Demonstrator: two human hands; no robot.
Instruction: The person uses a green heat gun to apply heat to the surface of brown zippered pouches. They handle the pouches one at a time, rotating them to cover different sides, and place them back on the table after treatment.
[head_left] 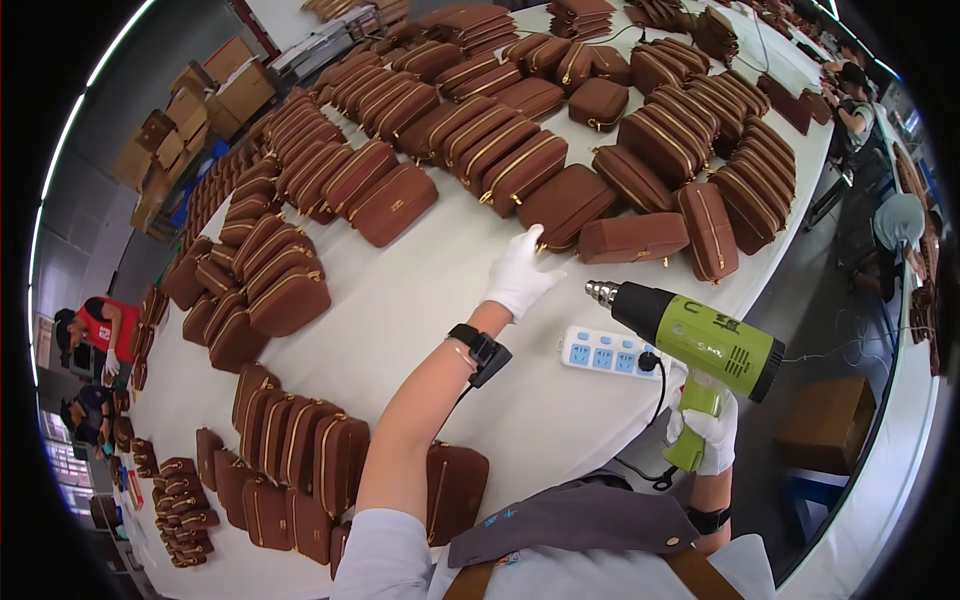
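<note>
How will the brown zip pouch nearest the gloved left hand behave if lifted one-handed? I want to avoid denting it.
The pouch looks boxy and holds its shape, so probably fairly stiff and light. Its smooth skin may slip against the left hand in its white glove. Lying flat on the table, it seems unlikely to roll.

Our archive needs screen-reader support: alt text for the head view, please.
A white-gloved left hand reaches toward a brown zip pouch on a white table covered with many such pouches, while the gloved right hand holds a green heat gun.
</note>
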